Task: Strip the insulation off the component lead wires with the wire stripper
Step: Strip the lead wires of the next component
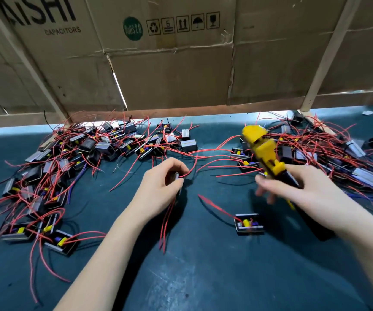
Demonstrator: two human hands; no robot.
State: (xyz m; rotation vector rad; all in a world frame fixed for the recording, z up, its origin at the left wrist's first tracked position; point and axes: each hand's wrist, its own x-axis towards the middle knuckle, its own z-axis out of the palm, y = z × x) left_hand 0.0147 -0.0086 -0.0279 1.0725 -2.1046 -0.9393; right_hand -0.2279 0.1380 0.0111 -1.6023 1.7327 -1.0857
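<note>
Left hand [162,178] curled round a small black box-shaped component [177,178], pinching it above the middle of the worktop, with its thin red lead wires [167,221] trailing down toward the near edge and one looping off to the right. Right hand [302,189] gripping the dark handles of a yellow plastic wire stripper [263,149], head tilted up and away toward the far edge, well apart from the held component; fingertips blurred. Between the two hands, nearer the front, a lone black component with a yellow part [249,223] lying flat, red lead stretched leftward. Beneath everything, a dark teal mat worktop [214,277]. Along the left side, a tangled heap of black components and red wires [68,158]; toward the far right corner, a second such heap [329,151]. Behind the far edge, a wall of flattened brown cardboard boxes [169,63] printed with "CAPACITORS". Bare mat across the near middle, between the forearms.
</note>
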